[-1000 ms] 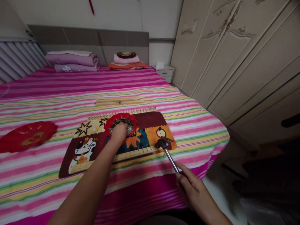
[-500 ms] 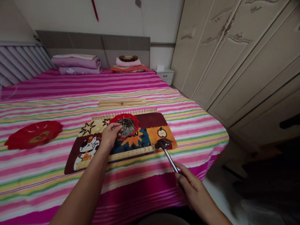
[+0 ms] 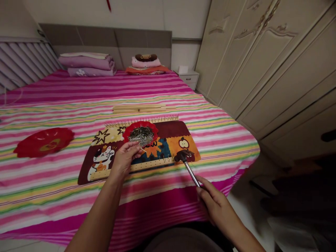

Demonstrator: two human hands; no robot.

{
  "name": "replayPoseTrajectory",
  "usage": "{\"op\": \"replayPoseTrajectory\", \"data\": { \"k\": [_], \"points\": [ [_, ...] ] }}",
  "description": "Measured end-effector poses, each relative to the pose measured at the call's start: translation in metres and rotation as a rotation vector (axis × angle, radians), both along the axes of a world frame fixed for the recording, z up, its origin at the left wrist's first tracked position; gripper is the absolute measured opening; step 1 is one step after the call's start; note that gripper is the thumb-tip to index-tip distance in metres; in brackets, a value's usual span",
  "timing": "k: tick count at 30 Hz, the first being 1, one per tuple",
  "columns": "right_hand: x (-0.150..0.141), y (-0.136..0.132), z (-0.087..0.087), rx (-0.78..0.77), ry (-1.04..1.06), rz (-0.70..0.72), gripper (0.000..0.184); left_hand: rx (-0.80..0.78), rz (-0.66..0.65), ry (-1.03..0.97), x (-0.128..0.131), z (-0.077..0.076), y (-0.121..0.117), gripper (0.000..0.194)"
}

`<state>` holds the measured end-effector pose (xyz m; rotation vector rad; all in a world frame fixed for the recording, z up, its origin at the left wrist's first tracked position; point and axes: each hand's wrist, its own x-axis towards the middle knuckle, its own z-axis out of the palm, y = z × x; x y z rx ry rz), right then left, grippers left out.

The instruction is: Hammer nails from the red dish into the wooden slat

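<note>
Between the thumb and fingers of my left hand (image 3: 127, 156) is a thin nail (image 3: 143, 149), just in front of a red scalloped bowl (image 3: 126, 135) heaped with loose nails (image 3: 141, 134). My right hand (image 3: 211, 196) is closed around the metal handle of a hammer (image 3: 191, 173), whose dark head lies over the mat's right end. Below the bowl runs a wooden strip (image 3: 141, 166) with a row of holes; several nails (image 3: 165, 159) stand upright in its right part. Another strip (image 3: 118, 124) behind the bowl bristles with upright nails.
A patterned mat (image 3: 173, 131) lies under the strips and bowl on the striped bed (image 3: 225, 140). Loose wooden strips (image 3: 139, 109) rest farther back. A red dish (image 3: 44, 141) is at the left. Folded bedding (image 3: 88, 63) stands by the headboard, and wardrobes (image 3: 249, 52) line the right.
My left hand has drawn back from the nails in the bowl towards me, with a nail now showing in its fingers. The right hand holds the hammer much as before. The view has tilted slightly down.
</note>
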<state>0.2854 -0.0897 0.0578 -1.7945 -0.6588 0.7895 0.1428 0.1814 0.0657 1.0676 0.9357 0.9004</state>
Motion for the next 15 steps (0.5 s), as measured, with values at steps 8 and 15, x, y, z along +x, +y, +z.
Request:
{"op": "replayPoseTrajectory", "data": {
  "k": [8, 15],
  "points": [
    [-0.005, -0.002, -0.002, 0.005, 0.102, 0.032, 0.053, 0.248, -0.092, 0.542, -0.027, -0.026, -0.009, 0.026],
    [-0.004, -0.002, -0.005, 0.008, 0.093, 0.063, 0.049, 0.718, -0.353, 1.144, -0.039, -0.024, -0.017, 0.020]
  ]
}}
